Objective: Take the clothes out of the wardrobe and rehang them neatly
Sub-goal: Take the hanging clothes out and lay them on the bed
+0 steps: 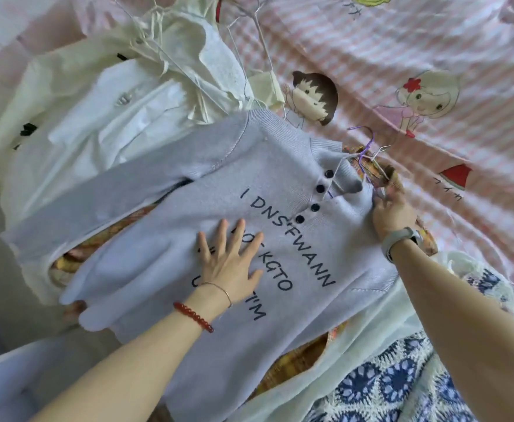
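Note:
A pale lilac knit top [158, 269] with dark buttons and printed lettering lies spread on a pile of clothes on the bed. My left hand [231, 257] rests flat on its chest, fingers apart, over the lettering. My right hand [392, 211] pinches the top's shoulder by the collar, next to a purple wire hanger [363, 147] whose hook sticks out of the neckline. A yellow-orange plaid garment [310, 354] lies under the top and shows at its edges.
Cream and white garments [103, 95] on thin white wire hangers [258, 28] are heaped at the upper left. A blue-and-white patterned garment [395, 382] lies at the lower right. The pink striped cartoon bedsheet [432, 71] covers the bed to the right.

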Action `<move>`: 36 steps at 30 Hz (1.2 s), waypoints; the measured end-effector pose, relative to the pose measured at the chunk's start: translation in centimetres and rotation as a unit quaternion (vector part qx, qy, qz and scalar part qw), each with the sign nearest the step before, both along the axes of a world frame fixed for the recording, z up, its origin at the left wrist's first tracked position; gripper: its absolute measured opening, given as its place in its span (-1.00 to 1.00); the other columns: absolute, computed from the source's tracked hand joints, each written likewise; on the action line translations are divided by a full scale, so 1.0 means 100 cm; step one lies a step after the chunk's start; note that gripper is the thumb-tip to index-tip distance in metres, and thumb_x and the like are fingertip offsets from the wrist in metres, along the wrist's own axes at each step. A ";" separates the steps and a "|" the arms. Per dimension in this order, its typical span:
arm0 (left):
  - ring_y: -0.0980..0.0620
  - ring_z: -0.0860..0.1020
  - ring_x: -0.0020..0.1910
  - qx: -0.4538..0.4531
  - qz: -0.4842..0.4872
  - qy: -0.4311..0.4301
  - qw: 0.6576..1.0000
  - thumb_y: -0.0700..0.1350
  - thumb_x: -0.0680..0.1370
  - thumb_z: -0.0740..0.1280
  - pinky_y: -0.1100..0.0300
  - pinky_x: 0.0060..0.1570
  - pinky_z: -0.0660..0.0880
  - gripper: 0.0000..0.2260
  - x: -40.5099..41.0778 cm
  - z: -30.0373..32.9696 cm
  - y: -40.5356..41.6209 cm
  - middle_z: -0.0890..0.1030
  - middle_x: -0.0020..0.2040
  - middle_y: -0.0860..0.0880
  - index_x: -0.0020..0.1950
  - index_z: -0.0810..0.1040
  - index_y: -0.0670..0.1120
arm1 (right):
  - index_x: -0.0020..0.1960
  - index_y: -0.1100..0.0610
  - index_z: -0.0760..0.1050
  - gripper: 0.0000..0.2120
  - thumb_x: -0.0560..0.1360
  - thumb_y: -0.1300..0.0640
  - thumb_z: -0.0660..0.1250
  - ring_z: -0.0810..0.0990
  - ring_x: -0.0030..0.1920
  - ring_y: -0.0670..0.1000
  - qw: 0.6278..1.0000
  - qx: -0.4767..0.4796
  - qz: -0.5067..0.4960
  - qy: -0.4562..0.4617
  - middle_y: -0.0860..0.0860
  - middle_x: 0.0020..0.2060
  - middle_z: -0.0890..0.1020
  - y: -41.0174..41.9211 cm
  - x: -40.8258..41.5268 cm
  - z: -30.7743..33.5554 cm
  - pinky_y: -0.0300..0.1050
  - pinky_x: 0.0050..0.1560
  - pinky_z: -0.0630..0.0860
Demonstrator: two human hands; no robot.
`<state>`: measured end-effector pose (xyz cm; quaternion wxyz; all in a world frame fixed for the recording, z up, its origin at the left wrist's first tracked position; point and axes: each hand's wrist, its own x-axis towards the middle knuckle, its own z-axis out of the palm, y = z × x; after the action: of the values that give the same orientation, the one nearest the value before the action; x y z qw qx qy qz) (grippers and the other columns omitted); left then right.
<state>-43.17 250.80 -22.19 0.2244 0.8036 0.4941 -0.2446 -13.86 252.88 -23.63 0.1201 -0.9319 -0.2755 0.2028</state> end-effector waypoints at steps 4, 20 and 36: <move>-0.19 -0.37 0.44 -0.052 -0.003 0.009 0.999 0.20 0.58 0.02 -0.34 0.31 -0.29 -0.42 -0.001 -0.010 0.014 -0.31 0.51 -0.02 0.50 -0.21 0.17 | 0.29 0.18 0.31 -0.63 0.50 0.13 0.18 0.22 0.35 0.22 0.998 -0.015 -0.045 -0.048 0.24 0.32 0.31 0.011 -0.026 0.004 0.15 0.30 0.14; -0.23 0.56 0.10 0.208 0.268 -0.124 0.933 -0.02 0.44 0.09 -0.15 0.00 0.51 -0.55 -0.212 0.118 -0.056 0.55 0.18 -0.22 0.20 0.54 -0.19 | 0.49 0.07 0.04 -0.51 0.59 0.06 0.02 -0.08 0.50 0.11 0.893 0.068 0.440 0.067 0.06 0.50 0.07 -0.045 -0.307 0.126 0.18 0.46 -0.11; -0.23 0.57 0.08 0.360 0.596 0.123 0.707 -0.03 0.42 0.08 -0.24 -0.05 0.51 -0.58 -0.534 0.285 -0.424 0.59 0.11 -0.19 0.13 0.57 -0.13 | 0.27 0.13 0.46 -0.42 0.43 -0.06 -0.10 0.44 0.30 0.19 0.484 0.174 0.853 0.087 0.09 0.20 0.55 -0.273 -0.719 0.290 0.29 0.25 0.31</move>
<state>-96.57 208.45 6.28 -0.0450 0.3245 0.9440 0.0400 -85.75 225.62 5.35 0.0710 -0.1771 -0.9533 0.2340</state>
